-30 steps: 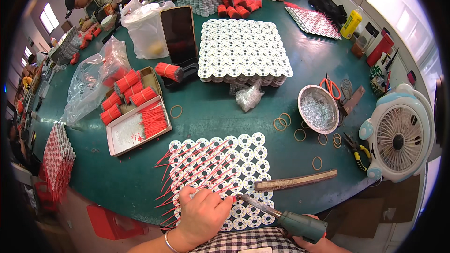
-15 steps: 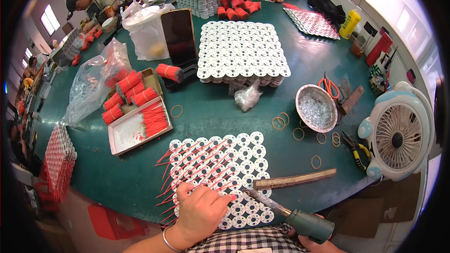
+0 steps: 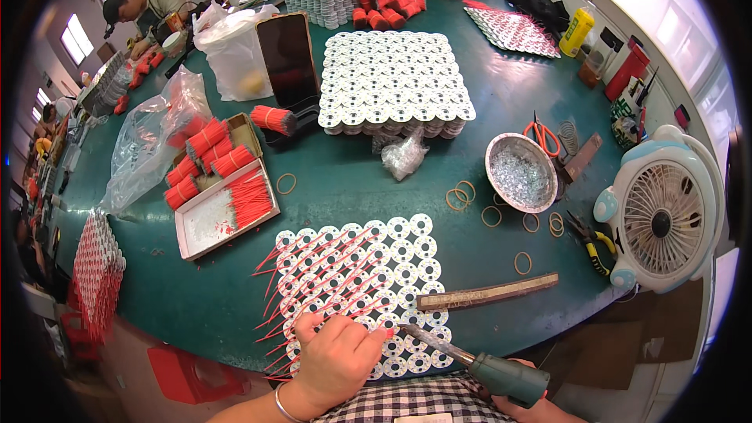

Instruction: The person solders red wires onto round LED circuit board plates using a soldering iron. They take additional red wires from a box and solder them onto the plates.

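Observation:
A sheet of small round white circuit boards [image 3: 405,273] lies in front of me, with thin red wires [image 3: 313,282] slanting across its left and middle parts. My left hand [image 3: 338,360] rests over the sheet's near part. Its fingers are curled and pinched, with a bit of red wire showing at the fingertips. From the lower right, my right hand [image 3: 518,409] grips a soldering iron [image 3: 505,376] by its green handle, which hides part of the hand. The iron's metal tip points left and sits close beside my left fingertips, over the boards.
A narrow wooden strip [image 3: 489,291] overlaps the sheet's right edge. Beyond lie rubber bands, a bowl of shiny bits [image 3: 522,174], pliers [image 3: 591,244] and a fan [image 3: 662,219]. A box of red wires [image 3: 227,211] and stacked boards [image 3: 395,78] stand farther off. A co-worker sits opposite.
The view has shifted slightly. Over the sheet, my left fingertips and the soldering iron's tip have moved a little nearer to me, staying close together.

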Motion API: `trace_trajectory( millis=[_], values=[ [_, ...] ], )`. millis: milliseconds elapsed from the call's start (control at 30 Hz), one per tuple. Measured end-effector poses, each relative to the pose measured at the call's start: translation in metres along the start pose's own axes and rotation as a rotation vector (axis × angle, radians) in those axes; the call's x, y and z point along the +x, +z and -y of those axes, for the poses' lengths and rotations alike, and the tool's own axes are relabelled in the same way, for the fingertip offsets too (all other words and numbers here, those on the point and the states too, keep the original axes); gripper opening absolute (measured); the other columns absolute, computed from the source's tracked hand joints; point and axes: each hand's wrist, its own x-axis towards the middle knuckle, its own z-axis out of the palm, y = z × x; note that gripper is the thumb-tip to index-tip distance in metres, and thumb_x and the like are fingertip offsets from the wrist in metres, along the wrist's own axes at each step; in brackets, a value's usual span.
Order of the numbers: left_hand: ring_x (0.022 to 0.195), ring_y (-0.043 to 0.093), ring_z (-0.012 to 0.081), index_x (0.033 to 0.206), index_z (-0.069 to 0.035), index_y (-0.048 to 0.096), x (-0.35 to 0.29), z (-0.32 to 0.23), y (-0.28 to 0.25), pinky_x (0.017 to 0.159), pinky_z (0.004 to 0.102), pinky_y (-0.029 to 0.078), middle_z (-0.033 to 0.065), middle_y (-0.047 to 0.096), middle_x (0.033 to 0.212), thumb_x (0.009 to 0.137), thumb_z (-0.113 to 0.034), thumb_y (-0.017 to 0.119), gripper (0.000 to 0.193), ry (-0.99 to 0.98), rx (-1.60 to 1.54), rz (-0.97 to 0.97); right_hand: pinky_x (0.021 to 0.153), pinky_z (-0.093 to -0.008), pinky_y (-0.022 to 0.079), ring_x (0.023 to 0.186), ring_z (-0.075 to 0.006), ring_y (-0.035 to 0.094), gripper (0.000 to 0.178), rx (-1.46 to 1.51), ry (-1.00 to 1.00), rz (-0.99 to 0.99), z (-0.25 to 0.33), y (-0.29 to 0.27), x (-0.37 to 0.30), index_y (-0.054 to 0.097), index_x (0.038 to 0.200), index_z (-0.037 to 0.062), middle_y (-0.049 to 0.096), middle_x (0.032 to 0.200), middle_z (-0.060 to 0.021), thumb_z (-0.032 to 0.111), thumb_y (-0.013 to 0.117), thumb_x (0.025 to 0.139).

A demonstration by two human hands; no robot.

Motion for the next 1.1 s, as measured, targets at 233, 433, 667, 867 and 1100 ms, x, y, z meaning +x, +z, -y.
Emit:
trace_trajectory(
  millis=[233,433,667,867,1100],
  values=[
    [0.066,0.045,0.0117,0.075,-0.02,0.064,0.001,-0.003,0.004,0.074,0.0378,0.024,-0.0053,0.042,0.061,0.065,-0.018,0.068,0.011,0.001,0.026,-0.045,0.079,-0.0339,0.047,0.093,-0.0231,0.06,0.052,0.124,-0.023,-0.022,0.004,0.001,0.002,0.043,0.117,-0.0047,0.06,0.104,-0.0172,0.009,0.069,0.075],
    [0.065,0.045,0.0121,0.075,-0.019,0.064,0.001,-0.003,0.004,0.072,0.0361,0.025,-0.0054,0.042,0.061,0.066,-0.017,0.068,0.011,0.001,0.047,-0.033,0.079,-0.0333,0.048,0.093,-0.0232,0.06,0.048,0.176,0.005,0.028,-0.001,0.001,0.003,0.045,0.116,-0.0034,0.059,0.105,-0.0176,0.009,0.067,0.075],
    [0.066,0.047,0.0108,0.078,-0.016,0.062,0.002,-0.008,-0.002,0.072,0.0342,0.026,-0.0049,0.045,0.063,0.074,-0.018,0.063,0.004,-0.012,0.035,-0.038,0.081,-0.0315,0.045,0.096,-0.0228,0.057,0.048,0.297,-0.021,-0.145,-0.051,0.011,-0.029,0.046,0.117,-0.0022,0.056,0.108,-0.0153,0.005,0.067,0.074],
    [0.071,0.048,0.0138,0.079,-0.018,0.065,-0.006,-0.006,-0.004,0.073,0.0351,0.026,-0.0056,0.046,0.065,0.065,-0.012,0.067,0.016,-0.105,-0.081,-0.132,0.073,-0.0293,0.047,0.084,-0.0213,0.059,0.044,-0.081,-0.111,-0.119,-0.042,0.004,-0.027,0.049,0.114,-0.0025,0.06,0.099,-0.0149,0.01,0.066,0.076],
    [0.074,0.049,0.0101,0.08,-0.018,0.064,-0.02,-0.018,-0.005,0.076,0.0391,0.024,-0.0073,0.046,0.065,0.071,-0.015,0.061,0.009,-0.058,0.041,-0.064,0.079,-0.0344,0.047,0.089,-0.0224,0.06,0.047,0.059,-0.058,0.037,-0.012,-0.004,-0.012,0.045,0.116,-0.0019,0.06,0.102,-0.0147,0.013,0.067,0.077]
  ],
)
